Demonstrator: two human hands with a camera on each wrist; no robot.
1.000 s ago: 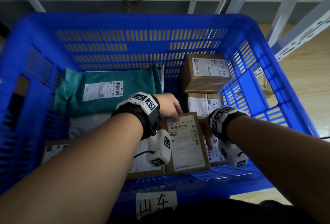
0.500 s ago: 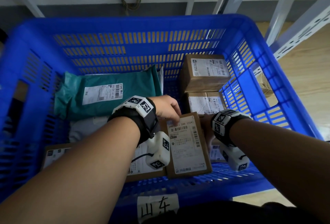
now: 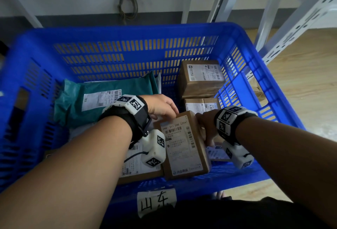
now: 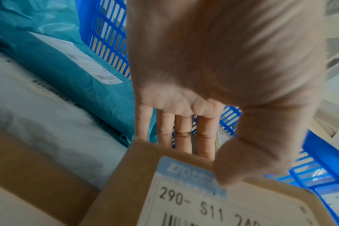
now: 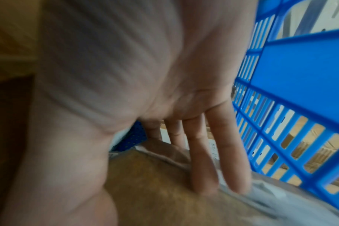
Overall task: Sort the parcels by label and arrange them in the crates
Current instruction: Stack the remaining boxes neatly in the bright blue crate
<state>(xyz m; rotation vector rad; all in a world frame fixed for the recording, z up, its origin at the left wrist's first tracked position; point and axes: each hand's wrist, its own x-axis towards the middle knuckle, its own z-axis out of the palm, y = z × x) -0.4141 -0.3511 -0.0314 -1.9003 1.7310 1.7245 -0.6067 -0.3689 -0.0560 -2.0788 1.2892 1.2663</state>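
Low in the centre of the head view, both hands hold a flat brown cardboard parcel (image 3: 184, 146) over the near end of the blue slatted plastic crate (image 3: 127, 33): the left hand (image 3: 160, 106) pinches its far edge with thumb on the label, the right hand (image 3: 206, 126) lays straight fingers along its side. Several boxes and a teal plastic mailer (image 3: 102, 99) already lie inside, so sorting looks well along; other crates and any unsorted parcels are out of frame.
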